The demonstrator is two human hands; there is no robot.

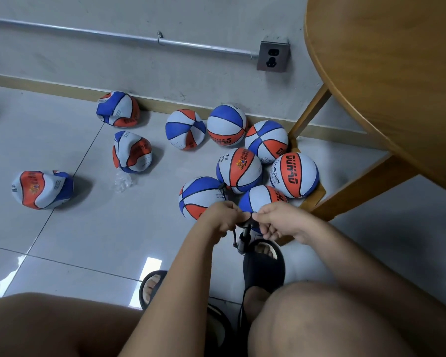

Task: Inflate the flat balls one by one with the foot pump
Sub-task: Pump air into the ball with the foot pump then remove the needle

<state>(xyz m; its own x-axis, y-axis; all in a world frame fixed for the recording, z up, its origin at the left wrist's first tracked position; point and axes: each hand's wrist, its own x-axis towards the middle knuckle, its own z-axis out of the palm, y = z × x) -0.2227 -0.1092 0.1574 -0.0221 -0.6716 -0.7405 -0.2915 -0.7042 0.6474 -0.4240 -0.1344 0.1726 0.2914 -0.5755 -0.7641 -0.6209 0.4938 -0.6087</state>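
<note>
A black pump (242,242) stands upright on the tiled floor beside my right foot in a black slipper (264,266). My left hand (223,217) and my right hand (276,220) both grip its top handle, fingers curled round it. Its black hose (223,190) runs up to a round blue, white and orange ball (200,197) just beyond my left hand. Three crumpled flat balls lie to the left: one (43,189) nearest, one (131,155) in the middle, one (117,109) by the wall.
Several round balls (242,153) cluster near the wall and a wooden table leg (308,114). The round wooden table (397,73) overhangs at right. A crumpled clear wrapper (122,181) lies on the floor. My left foot (151,287) rests in another slipper.
</note>
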